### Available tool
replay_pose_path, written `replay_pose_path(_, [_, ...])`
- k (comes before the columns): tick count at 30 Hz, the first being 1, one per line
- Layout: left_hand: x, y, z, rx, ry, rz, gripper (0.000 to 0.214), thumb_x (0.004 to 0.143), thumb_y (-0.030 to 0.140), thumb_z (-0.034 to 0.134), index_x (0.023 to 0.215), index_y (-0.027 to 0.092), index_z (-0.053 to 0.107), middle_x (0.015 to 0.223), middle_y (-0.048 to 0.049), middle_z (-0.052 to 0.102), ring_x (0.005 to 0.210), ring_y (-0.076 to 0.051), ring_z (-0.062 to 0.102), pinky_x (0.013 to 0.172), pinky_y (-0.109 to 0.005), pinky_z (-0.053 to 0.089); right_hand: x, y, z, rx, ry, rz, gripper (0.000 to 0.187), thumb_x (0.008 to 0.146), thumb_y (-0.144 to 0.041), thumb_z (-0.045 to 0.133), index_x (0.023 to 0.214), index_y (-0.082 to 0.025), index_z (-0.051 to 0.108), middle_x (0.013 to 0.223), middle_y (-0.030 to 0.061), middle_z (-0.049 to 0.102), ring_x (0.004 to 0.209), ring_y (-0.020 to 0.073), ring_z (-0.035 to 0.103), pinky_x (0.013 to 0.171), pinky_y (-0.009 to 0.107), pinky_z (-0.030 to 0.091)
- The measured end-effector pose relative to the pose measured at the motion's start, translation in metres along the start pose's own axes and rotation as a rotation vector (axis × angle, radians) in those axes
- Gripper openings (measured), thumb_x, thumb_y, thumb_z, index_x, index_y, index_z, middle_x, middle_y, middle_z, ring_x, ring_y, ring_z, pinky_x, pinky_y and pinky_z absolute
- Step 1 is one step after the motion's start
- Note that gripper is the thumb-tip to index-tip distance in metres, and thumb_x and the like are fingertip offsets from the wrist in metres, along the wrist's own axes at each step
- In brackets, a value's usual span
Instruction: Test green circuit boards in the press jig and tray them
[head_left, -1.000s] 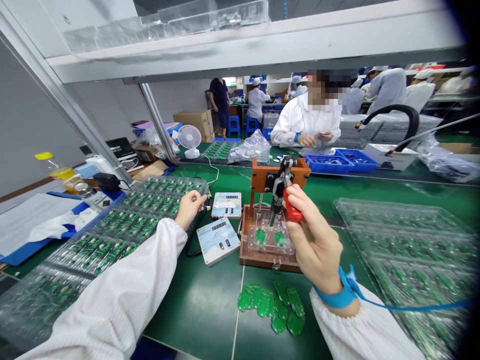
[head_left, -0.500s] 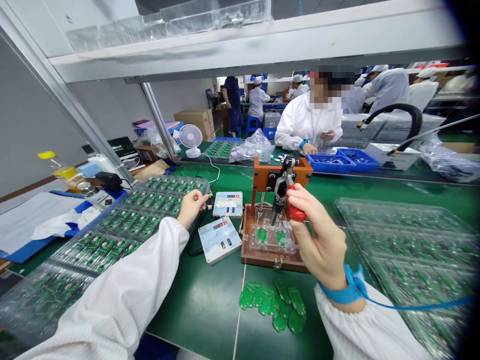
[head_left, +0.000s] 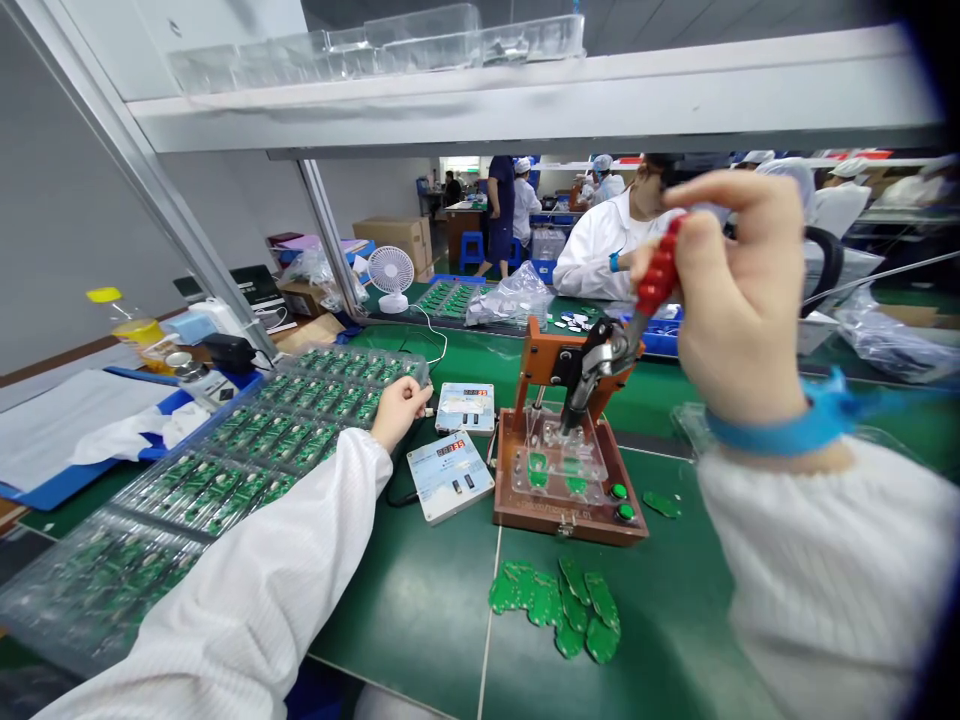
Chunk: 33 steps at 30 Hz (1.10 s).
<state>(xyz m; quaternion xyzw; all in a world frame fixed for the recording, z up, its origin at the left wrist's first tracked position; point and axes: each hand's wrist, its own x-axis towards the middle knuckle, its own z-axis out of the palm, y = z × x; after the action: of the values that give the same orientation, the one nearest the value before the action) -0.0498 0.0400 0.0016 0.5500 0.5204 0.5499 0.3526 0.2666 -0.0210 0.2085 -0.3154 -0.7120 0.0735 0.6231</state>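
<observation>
Over a green workbench (head_left: 390, 610), the right hand (head_left: 741, 290) grasps a ribbed red handle (head_left: 659, 270), likely stiff, best held near its end; the left hand (head_left: 400, 412) curls, contents unclear.

I am receiving a bright, cool-white view, with a soft sheen spreading over the smooth dark-green work surface (head_left: 409, 600) and pale glare streaking the clear ribbed plastic tray (head_left: 161, 527). Blur is softening the bare right hand (head_left: 739, 300) and smearing the loose white fabric sleeve (head_left: 825, 560) behind it. Darkness is swallowing the right-hand corners, and the wide lens is slanting the straight grey metal post (head_left: 187, 245)
</observation>
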Motion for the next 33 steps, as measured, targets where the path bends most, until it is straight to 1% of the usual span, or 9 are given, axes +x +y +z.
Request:
replay_pose_path(4, [-0.001, -0.003, 0.0, 0.025, -0.014, 0.015, 0.035, 0.073, 0.034, 0.073, 0.059, 0.022, 0.043, 0.047, 0.0045, 0.052, 0.043, -0.012, 0.05, 0.046, -0.021, 0.038, 0.047, 0.046, 0.006, -0.011, -0.254, 0.307, 0.05, 0.105, -0.039, 0.032, 0.118, -0.003, 0.065, 0.081, -0.0036, 0.072, 0.076, 0.0074, 0.071, 0.069, 0.023, 0.046])
replay_pose_path(7, [-0.003, -0.001, 0.001, 0.047, -0.022, 0.037, 0.031, 0.074, 0.032, 0.073, 0.062, 0.022, 0.047, 0.049, 0.0049, 0.053, 0.046, -0.012, 0.052, 0.05, -0.022, 0.04, 0.03, 0.079, -0.002, -0.073, -0.237, 0.313, 0.03, 0.101, -0.032, 0.053, 0.11, -0.013, 0.073, 0.08, -0.0013, 0.074, 0.074, 0.0119, 0.071, 0.076, 0.029, 0.056])
replay_pose_path(10, [-0.014, 0.008, 0.011, 0.149, -0.049, 0.123, 0.014, 0.075, 0.028, 0.074, 0.075, 0.021, 0.061, 0.066, 0.0014, 0.065, 0.062, -0.016, 0.062, 0.06, -0.025, 0.047, -0.026, 0.096, -0.025, -0.194, -0.051, 0.232, 0.03, 0.095, -0.035, 0.064, 0.121, -0.023, 0.07, 0.102, 0.0032, 0.076, 0.095, 0.019, 0.072, 0.088, 0.037, 0.057])
replay_pose_path(12, [-0.029, 0.018, 0.026, 0.256, -0.136, 0.21, 0.012, 0.08, 0.025, 0.07, 0.091, 0.021, 0.07, 0.087, -0.0033, 0.072, 0.082, -0.021, 0.068, 0.071, -0.029, 0.051, -0.075, 0.101, -0.042, -0.318, 0.051, 0.28, 0.036, 0.095, -0.042, 0.063, 0.125, -0.023, 0.066, 0.106, 0.0058, 0.075, 0.099, 0.021, 0.071, 0.086, 0.038, 0.057])
replay_pose_path(16, [-0.072, 0.034, 0.067, 0.418, -0.399, 0.35, 0.021, 0.089, 0.029, 0.065, 0.107, 0.024, 0.074, 0.118, -0.0087, 0.07, 0.115, -0.029, 0.063, 0.1, -0.042, 0.049, -0.168, 0.101, -0.048, -0.417, -0.099, 0.349, 0.038, 0.094, -0.053, 0.059, 0.103, -0.02, 0.074, 0.096, 0.0081, 0.076, 0.084, 0.0221, 0.069, 0.075, 0.039, 0.057])
replay_pose_path(20, [-0.1, 0.037, 0.094, 0.531, -0.487, 0.409, 0.034, 0.094, 0.037, 0.062, 0.125, 0.026, 0.07, 0.127, -0.0114, 0.064, 0.123, -0.032, 0.057, 0.108, -0.048, 0.045, -0.214, 0.088, -0.025, -0.404, -0.248, 0.337, 0.037, 0.096, -0.051, 0.056, 0.112, -0.023, 0.075, 0.112, 0.01, 0.074, 0.107, 0.0288, 0.065, 0.095, 0.053, 0.053])
replay_pose_path(25, [-0.101, 0.041, 0.103, 0.557, -0.466, 0.459, 0.027, 0.093, 0.033, 0.063, 0.118, 0.026, 0.071, 0.127, -0.011, 0.063, 0.124, -0.033, 0.055, 0.108, -0.05, 0.044, -0.214, 0.081, -0.005, -0.336, -0.339, 0.345, 0.032, 0.095, -0.046, 0.058, 0.106, -0.02, 0.075, 0.121, 0.0132, 0.07, 0.121, 0.0331, 0.057, 0.108, 0.062, 0.043])
replay_pose_path(28, [-0.101, 0.046, 0.104, 0.473, -0.447, 0.396, 0.025, 0.088, 0.027, 0.067, 0.113, 0.024, 0.069, 0.121, -0.0106, 0.066, 0.12, -0.032, 0.057, 0.104, -0.049, 0.045, -0.205, 0.083, -0.006, -0.261, -0.352, 0.392, 0.03, 0.092, -0.046, 0.061, 0.104, -0.021, 0.071, 0.12, 0.0125, 0.07, 0.121, 0.0326, 0.057, 0.109, 0.061, 0.043])
replay_pose_path(33, [-0.116, 0.058, 0.094, 0.231, -0.375, 0.157, 0.019, 0.086, 0.026, 0.066, 0.104, 0.022, 0.061, 0.095, -0.0035, 0.067, 0.093, -0.022, 0.065, 0.086, -0.037, 0.05, -0.204, 0.068, -0.02, -0.07, -0.368, 0.581, 0.028, 0.094, -0.048, 0.06, 0.104, -0.022, 0.06, 0.093, 0.005, 0.07, 0.086, 0.0205, 0.068, 0.077, 0.035, 0.058])
